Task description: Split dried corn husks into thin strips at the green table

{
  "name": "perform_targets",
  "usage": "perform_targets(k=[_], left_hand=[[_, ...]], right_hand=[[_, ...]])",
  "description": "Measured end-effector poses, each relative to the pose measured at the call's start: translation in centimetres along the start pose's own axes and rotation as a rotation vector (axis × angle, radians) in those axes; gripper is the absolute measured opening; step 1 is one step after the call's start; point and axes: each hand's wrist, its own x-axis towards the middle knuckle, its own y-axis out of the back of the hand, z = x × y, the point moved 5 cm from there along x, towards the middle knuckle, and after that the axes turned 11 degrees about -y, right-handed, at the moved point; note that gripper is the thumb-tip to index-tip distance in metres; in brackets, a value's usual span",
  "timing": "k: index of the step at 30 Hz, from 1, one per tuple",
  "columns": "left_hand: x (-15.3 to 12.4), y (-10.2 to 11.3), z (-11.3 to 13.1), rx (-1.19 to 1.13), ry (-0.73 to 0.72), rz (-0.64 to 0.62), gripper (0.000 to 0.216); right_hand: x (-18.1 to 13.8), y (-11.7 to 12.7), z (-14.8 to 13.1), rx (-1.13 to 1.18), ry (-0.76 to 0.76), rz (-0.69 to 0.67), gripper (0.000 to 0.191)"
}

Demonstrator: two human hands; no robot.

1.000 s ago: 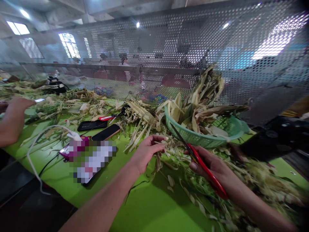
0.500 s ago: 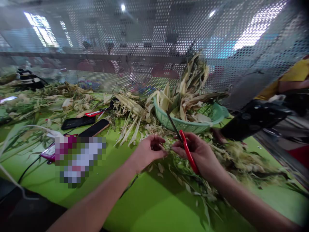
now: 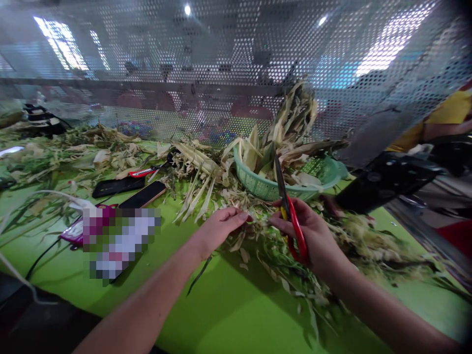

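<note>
The fingers of the right hand (image 3: 313,236) are wrapped around a pair of red-handled scissors (image 3: 300,233), whose dark blades are pointed away from the body, seen in front of the basket. The thumb and fingers of the left hand (image 3: 221,228) are brought together at the tips; whether a scrap is pinched there cannot be told. A small gap is left between the hands, above plant scraps (image 3: 291,275) that are strewn over the green desk (image 3: 228,314). Just beyond, a pale green basket (image 3: 258,187) is heaped with dry husks (image 3: 295,118). To the left, a phone (image 3: 142,195) is laid near a red-handled tool (image 3: 142,172) and a purple power strip (image 3: 72,233). The desk is backed by a perforated screen (image 3: 221,59); at far right, a yellow sleeve (image 3: 450,110) is seen.
</note>
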Motion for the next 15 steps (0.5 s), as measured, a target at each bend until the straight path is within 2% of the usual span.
perform_targets(k=[3, 5, 12, 15], left_hand=[[0.1, -0.4, -0.4, -0.031, 0.025, -0.103, 0.037], [0.2, -0.6, -0.5, -0.043, -0.003, -0.126, 0.035], [0.8, -0.4, -1.2, -0.098, -0.015, 0.011, 0.029], [0.9, -0.7, -1.6, -0.111, -0.027, -0.003, 0.029]], right_hand=[[0.1, 0.1, 0.0, -0.003, 0.019, 0.011, 0.045], [0.1, 0.1, 0.0, -0.013, 0.029, 0.018, 0.045], [0.1, -0.5, 0.3, -0.035, 0.019, 0.001, 0.048], [-0.1, -1.0, 0.6, -0.080, 0.009, -0.015, 0.053]])
